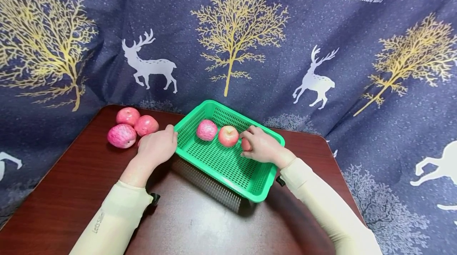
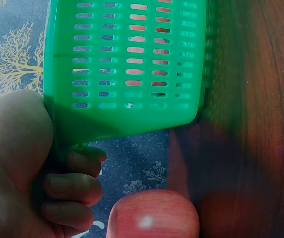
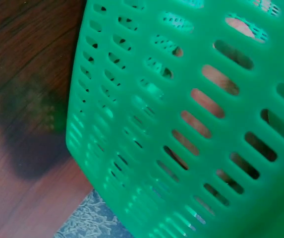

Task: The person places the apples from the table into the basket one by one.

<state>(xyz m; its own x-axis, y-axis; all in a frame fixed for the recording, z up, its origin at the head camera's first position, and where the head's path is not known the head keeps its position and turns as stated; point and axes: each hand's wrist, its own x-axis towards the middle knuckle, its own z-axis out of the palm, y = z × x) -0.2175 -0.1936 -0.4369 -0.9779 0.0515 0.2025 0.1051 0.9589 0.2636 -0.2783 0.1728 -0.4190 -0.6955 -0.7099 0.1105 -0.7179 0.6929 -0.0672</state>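
A green plastic basket (image 1: 217, 167) with slotted sides stands on the table. At its left corner my left hand (image 1: 158, 146) grips the rim; the left wrist view shows that hand's fingers (image 2: 72, 188) curled by the basket wall (image 2: 127, 119). My right hand (image 1: 264, 146) reaches inside and holds a red apple (image 1: 246, 144), partly covered by the fingers. Beside it in the basket lie a yellowish-red apple (image 1: 228, 136) and a pink apple (image 1: 206, 130). In the right wrist view the basket's slotted side (image 3: 181, 99) hides most of the right hand.
Left of the basket, three more apples sit together: one at the back (image 1: 128, 116), a pink one in front (image 1: 122, 136) and one nearest my left hand (image 1: 146, 125). The brown wooden table (image 1: 200, 223) meets a dark blue cloth (image 1: 185, 17) with trees and deer behind.
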